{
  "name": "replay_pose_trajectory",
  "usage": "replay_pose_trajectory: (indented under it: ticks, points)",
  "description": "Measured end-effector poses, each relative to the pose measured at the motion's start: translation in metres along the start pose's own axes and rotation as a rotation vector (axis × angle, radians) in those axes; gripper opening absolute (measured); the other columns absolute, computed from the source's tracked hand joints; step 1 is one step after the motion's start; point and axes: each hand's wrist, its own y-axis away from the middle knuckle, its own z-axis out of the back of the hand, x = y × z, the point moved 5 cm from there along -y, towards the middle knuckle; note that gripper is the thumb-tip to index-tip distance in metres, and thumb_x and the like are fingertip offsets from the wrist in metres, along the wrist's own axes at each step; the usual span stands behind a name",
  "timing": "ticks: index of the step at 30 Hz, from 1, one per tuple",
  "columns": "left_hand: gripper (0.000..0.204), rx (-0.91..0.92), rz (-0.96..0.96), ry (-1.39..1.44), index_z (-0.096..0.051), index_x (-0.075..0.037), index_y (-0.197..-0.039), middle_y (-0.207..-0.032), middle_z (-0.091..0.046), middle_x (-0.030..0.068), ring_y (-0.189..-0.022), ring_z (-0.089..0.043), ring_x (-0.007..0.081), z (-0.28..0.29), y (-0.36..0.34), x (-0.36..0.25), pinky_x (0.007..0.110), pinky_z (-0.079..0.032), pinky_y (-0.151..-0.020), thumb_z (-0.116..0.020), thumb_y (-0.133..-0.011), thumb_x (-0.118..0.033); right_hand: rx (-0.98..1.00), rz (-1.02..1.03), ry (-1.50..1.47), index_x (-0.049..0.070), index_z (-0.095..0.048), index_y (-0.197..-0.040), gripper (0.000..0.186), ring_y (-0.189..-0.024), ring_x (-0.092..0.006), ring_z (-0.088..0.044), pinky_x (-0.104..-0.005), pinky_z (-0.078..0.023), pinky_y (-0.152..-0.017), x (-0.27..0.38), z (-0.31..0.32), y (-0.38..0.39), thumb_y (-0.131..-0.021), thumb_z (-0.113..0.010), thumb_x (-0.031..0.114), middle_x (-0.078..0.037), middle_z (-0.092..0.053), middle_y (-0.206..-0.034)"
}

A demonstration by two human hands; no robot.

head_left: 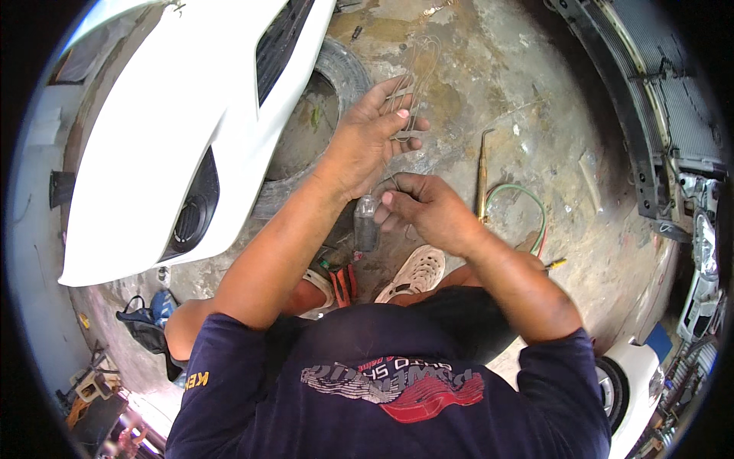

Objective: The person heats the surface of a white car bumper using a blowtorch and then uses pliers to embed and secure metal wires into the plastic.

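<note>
My left hand (375, 134), palm up with fingers partly curled, holds loops of thin wire (428, 53) that stretch beyond its fingertips. Just below it, my right hand (420, 203) pinches the lower run of that wire between thumb and fingers. A small clear plastic bottle (366, 229) with dark contents is beneath my right hand, partly hidden by it. Orange-handled hand tools (344, 283) lie on the concrete floor between my sandals (411, 271). A brass torch (482, 172) with a green and red hose lies to the right of my hands.
A white car bumper (138, 130) fills the left, beside a tire (345, 76) on the floor. A radiator and metal front-end assembly (665, 99) curves along the right edge, with a white panel and wheel (627, 390) at lower right. Blue and black items (157, 306) lie at lower left.
</note>
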Motion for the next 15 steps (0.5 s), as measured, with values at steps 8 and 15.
replay_pose_trajectory:
  ticks: [8,15]
  points:
    - [0.056,0.143,0.118,0.298,-0.043,-0.008,-0.162,-0.127,-0.066,0.0071,-0.103,-0.060,0.0149,0.057,0.000,-0.001,0.031,-0.049,-0.087,-0.061,-0.110,-0.018,-0.008,0.098,-0.249,0.005,-0.073,-0.115,0.030,-0.067,-0.0090,-0.051,-0.0255,-0.043,-0.063,-0.005,-0.032,-0.007,-0.116,-0.055,0.029,0.002,-0.056,-0.074]
    - [0.042,-0.159,-0.214,-0.373,-0.058,-0.001,-0.142,-0.108,-0.068,0.0035,-0.081,-0.056,0.0123,0.054,-0.020,-0.003,0.030,-0.046,-0.061,-0.062,-0.109,-0.026,-0.277,0.115,0.222,0.000,-0.065,-0.095,0.044,-0.069,-0.0175,-0.052,-0.0360,-0.046,-0.068,-0.018,-0.037,-0.024,-0.115,-0.055,0.038,-0.007,-0.057,-0.075]
